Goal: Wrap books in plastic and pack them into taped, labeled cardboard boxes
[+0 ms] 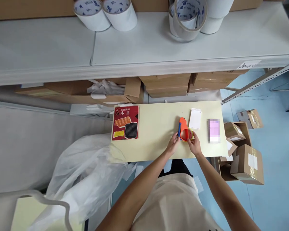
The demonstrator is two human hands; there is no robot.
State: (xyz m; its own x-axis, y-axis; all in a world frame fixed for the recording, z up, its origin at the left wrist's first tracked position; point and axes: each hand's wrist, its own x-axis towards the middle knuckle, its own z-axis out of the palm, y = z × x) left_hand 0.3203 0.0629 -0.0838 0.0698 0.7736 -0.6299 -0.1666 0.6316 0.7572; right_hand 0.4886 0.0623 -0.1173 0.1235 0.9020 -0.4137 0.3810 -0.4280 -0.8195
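Observation:
An orange tape dispenser (183,128) with a blue part lies on the pale yellow table (156,141), near its front edge. My left hand (172,143) touches its left side with fingers curled against it. My right hand (194,144) grips its right side from the front. A red book (125,122) lies flat at the table's left end. A small white pad (195,118) sits just behind the dispenser. Right of the pad lies a blurred pink item (213,130).
A white shelf (144,48) above carries several rolls of tape (188,17). Cardboard boxes (167,84) sit under it. More taped boxes (245,162) stand on the blue floor at right. A clear plastic bag (86,176) bulges at left.

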